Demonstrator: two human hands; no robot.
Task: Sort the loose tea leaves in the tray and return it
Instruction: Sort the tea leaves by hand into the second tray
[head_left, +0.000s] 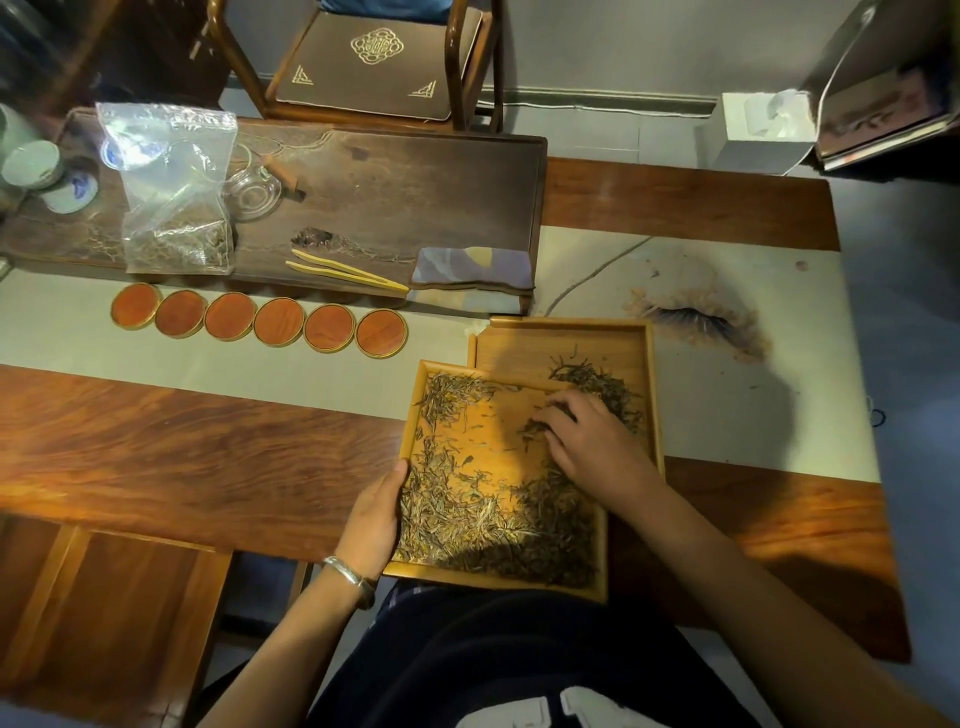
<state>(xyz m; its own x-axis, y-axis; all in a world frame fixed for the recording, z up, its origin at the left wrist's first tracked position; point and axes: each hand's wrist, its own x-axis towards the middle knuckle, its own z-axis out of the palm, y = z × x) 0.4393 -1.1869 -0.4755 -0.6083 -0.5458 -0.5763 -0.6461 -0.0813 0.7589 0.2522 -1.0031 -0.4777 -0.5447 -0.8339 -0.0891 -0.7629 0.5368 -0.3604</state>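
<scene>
Head camera looks steeply down, close over the table (156, 441).

Silver bangle (349, 572), dark clothes (498, 654), bare forearms.

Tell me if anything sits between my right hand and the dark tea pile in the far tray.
Nothing visible does. The right hand pinches leaves at the near tray's far edge, which overlaps the far tray; the dark pile lies just beyond the fingertips.

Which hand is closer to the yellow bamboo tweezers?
Right. The right hand picks leaves in the near wooden tray, below the yellow bamboo tweezers; the left hand grips the tray's left edge, farther away.
</scene>
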